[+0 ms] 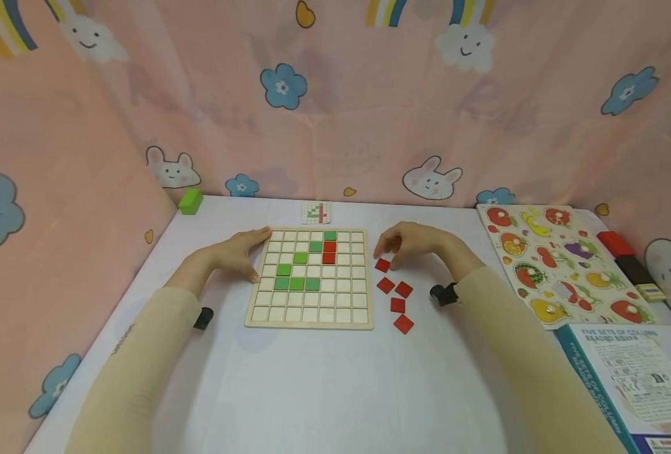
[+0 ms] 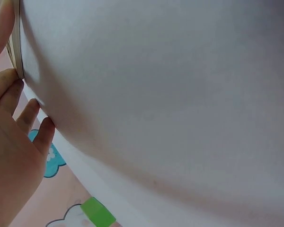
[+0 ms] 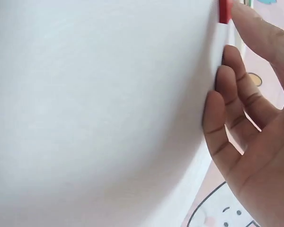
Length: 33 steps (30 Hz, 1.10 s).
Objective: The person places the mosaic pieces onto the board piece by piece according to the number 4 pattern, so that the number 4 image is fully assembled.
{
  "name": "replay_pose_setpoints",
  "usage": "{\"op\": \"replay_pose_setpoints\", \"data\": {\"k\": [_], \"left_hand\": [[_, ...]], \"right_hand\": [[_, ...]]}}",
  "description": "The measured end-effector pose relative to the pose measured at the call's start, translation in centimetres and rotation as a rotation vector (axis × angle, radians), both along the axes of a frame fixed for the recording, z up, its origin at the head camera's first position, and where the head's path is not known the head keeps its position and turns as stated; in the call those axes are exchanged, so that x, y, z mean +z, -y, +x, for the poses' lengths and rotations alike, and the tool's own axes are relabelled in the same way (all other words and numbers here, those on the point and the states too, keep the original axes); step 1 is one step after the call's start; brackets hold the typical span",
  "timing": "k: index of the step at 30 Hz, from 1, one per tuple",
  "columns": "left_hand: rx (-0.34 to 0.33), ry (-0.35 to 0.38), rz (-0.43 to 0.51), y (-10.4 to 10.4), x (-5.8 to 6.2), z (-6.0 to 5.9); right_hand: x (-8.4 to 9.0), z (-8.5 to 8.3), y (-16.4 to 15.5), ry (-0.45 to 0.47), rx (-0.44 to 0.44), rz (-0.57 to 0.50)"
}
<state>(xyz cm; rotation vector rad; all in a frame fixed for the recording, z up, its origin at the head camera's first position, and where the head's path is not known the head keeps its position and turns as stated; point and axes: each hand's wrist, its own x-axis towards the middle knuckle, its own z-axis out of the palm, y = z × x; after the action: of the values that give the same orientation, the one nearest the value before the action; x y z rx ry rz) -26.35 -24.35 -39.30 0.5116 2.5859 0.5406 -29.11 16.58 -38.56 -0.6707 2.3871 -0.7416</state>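
A wooden grid board [image 1: 309, 324] lies flat on the white table, with several green squares and two red ones set in it. Spread along its left side, my left hand [image 1: 234, 253] touches the edge with thumb and fingertips. The board's edge [image 2: 20, 56] also shows at the left wrist view's corner. Right of the board, the thumb and index finger of my right hand [image 1: 412, 243] pinch a red square tile [image 1: 383, 265] at the table surface. In the right wrist view my thumb is against this tile [image 3: 224, 12], other fingers bent. More red tiles [image 1: 398, 305] lie scattered nearer me.
Behind the board lies a small pattern card [image 1: 316, 213]. A green block [image 1: 190, 202] stands at the back left corner. On the right are a fruit puzzle board [image 1: 562, 265], red and black blocks [image 1: 615, 244] and a printed box [image 1: 636, 378]. A patterned pink cloth hangs behind.
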Motion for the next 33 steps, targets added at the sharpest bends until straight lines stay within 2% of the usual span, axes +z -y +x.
{"op": "replay_pose_setpoints", "data": {"k": [6, 12, 18, 21, 23, 27, 33], "left_hand": [[0.001, -0.002, -0.002, 0.0, 0.0, 0.1], [0.011, 0.000, -0.004, 0.0, 0.0, 0.1], [0.006, -0.002, 0.000, -0.1, 0.2, 0.1], [0.007, 0.003, 0.003, -0.1, 0.3, 0.2], [0.009, 0.005, 0.003, -0.1, 0.4, 0.3], [0.013, 0.008, -0.003, -0.1, 0.4, 0.2], [0.013, 0.010, -0.003, 0.0, 0.4, 0.1]], "right_hand": [[-0.4, 0.2, 0.2, -0.073, 0.009, 0.047], [-0.3, 0.1, 0.5, -0.145, -0.060, 0.045], [0.0, 0.1, 1.4, -0.216, -0.176, -0.108], [0.4, 0.4, 2.9, -0.215, -0.205, -0.176], [0.7, 0.7, 4.0, -0.193, -0.192, -0.204], [0.9, 1.5, 6.5, -0.154, -0.114, -0.219], [0.2, 2.5, 9.2, -0.159, -0.045, -0.155]]}}
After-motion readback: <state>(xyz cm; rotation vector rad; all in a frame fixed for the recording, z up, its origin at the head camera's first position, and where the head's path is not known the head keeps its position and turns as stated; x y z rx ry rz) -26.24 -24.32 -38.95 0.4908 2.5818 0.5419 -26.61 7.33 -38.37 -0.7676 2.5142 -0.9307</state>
